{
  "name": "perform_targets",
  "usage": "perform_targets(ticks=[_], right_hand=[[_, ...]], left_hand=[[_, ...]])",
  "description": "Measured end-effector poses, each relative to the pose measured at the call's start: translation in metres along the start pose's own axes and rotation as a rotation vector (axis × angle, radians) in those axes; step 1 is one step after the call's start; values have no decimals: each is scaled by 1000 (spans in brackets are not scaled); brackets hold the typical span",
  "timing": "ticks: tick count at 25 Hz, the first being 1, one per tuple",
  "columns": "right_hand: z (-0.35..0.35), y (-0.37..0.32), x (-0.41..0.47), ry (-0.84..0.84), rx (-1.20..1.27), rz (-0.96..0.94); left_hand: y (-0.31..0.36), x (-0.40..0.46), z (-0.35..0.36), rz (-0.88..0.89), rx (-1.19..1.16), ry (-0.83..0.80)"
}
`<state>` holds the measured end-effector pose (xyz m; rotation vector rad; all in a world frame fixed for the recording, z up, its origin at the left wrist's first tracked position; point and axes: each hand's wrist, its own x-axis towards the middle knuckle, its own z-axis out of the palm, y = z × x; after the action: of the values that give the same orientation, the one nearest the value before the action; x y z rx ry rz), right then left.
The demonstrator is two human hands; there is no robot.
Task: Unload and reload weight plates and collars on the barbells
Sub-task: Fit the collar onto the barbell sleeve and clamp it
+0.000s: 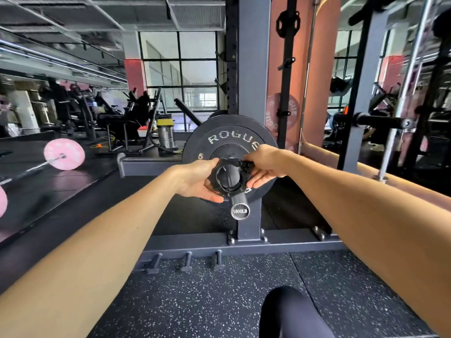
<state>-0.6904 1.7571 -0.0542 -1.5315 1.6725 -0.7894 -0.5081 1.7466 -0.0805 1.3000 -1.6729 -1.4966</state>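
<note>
While both hands grip collar (230, 176) around sleeve (238, 203), left hand (195, 179) cups it, right hand (262, 167) pinches its clamp; black plate (219, 140) directly behind, rack upright (252, 69) beyond, pink barbell (64, 154) far left.

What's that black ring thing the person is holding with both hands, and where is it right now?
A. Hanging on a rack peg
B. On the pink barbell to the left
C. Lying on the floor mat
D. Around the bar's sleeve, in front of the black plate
D: the collar circles the bar's sleeve in front of the black plate, held by the left hand and the right hand.
</note>
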Motion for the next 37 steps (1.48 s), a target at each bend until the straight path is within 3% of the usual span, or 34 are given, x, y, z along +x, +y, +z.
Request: perform_targets(ticks=[8, 13, 18, 27, 37], right_hand=[[12, 42, -4, -53, -60, 224], [19, 59, 3, -94, -53, 273], [27, 74, 13, -85, -74, 248], [32, 92, 81, 91, 123, 224], [26, 101, 220, 218, 140, 164]], left_hand=[[-36, 17, 27, -151, -22, -94], [-56, 29, 35, -157, -39, -100], [-72, 48, 48, -110, -72, 73], [-76, 110, 35, -57, -63, 228], [-68, 240, -1, -63, -125, 295]])
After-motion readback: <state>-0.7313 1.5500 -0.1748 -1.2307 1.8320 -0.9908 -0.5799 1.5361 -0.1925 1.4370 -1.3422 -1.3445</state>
